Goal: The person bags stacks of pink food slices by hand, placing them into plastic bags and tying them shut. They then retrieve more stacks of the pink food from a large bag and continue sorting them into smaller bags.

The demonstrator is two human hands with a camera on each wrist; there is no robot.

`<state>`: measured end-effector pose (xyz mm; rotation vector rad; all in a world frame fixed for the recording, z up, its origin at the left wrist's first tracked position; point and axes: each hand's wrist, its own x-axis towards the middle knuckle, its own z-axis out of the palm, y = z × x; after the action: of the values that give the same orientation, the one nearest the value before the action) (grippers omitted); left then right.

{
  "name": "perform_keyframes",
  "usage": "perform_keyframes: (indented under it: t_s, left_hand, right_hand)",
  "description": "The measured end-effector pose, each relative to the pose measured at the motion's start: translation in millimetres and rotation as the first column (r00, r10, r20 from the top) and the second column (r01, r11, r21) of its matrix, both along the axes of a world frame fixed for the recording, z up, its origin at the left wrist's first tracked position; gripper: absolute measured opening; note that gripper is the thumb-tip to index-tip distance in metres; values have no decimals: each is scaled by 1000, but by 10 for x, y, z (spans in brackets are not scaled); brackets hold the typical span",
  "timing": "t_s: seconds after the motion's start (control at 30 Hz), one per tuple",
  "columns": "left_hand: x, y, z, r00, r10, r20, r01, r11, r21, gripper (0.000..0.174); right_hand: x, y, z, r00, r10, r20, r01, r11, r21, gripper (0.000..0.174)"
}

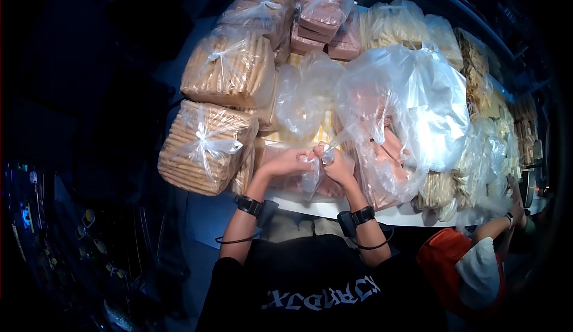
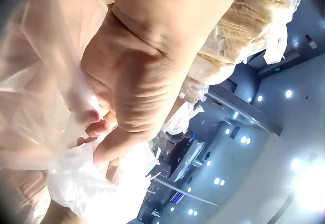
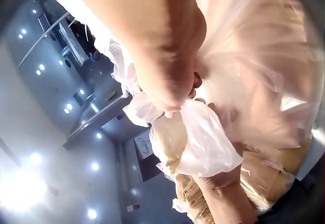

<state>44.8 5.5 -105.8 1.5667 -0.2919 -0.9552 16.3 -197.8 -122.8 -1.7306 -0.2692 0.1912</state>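
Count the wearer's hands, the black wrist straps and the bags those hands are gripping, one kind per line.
Hands: 2, the left hand and the right hand
Black wrist straps: 2
Bags gripped: 1, the clear plastic bag pinched by both hands
Total: 5

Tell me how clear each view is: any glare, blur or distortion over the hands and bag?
Head view: fisheye bend and dark edges, but the left hand, right hand and the bag between them are well lit and fairly sharp. Left wrist view: hand close and soft, glare from ceiling lights lower right. Right wrist view: forearm blurred, flare lower left, bag washed out.
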Motion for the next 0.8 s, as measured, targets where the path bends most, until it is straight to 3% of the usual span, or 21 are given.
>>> perform_keyframes:
  t_s: [0.03, 0.1, 0.13, 0.2, 0.23, 0.33, 0.37, 0.43, 0.53, 0.63, 0.73, 0.8]
  left_hand:
    - [-27, -27, -74, 973, 59, 225, -78, 994, 76, 23]
    - [-88, -127, -251, 762, 102, 640, -271, 947, 171, 25]
    - [-121, -210, -201, 721, 133, 680, -396, 885, 246, 27]
    - [-184, -386, -113, 625, 167, 762, -621, 697, 357, 32]
    - [-198, -412, -113, 628, 224, 745, -652, 674, 347, 30]
    - [-271, -460, -90, 682, 320, 658, -663, 651, 371, 36]
    - [-315, -450, -149, 687, 477, 548, -654, 734, 182, 37]
    - [-354, -382, -205, 699, 677, 230, -638, 736, -227, 39]
    - [-421, -137, -17, 731, 549, -406, -683, 579, -445, 44]
    - [-413, -150, -305, 767, 634, -104, -639, 736, -225, 36]
    - [-374, -254, -254, 429, 746, -509, -901, 315, -296, 20]
    - [-378, -191, -452, 407, 780, -476, -899, 248, -362, 12]
  right_hand:
    - [-2, -6, 25, 997, 60, 46, -59, 998, -36, 31]
    - [-66, 44, 122, 992, 1, 129, 1, 1000, -17, 22]
    - [-99, 76, 170, 984, -30, 173, 31, 999, -5, 20]
    - [-181, 110, 210, 991, -91, 100, 91, 996, -1, 19]
    - [-222, 117, 213, 991, -122, 64, 122, 993, -1, 21]
    - [-299, 103, 36, 987, -155, -42, 155, 988, -2, 21]
    - [-328, 88, -33, 985, -172, -7, 171, 985, -19, 20]
    - [-343, 86, -113, 977, -201, 68, 204, 978, -45, 19]
    - [-354, 104, -216, 951, -309, 20, 309, 951, 5, 17]
    - [-361, 18, -126, 989, -94, 117, 106, 989, -101, 18]
    - [-336, -40, 64, 959, -68, 275, 103, 988, -113, 26]
    - [-393, -140, -37, 973, -210, -94, 223, 960, 168, 34]
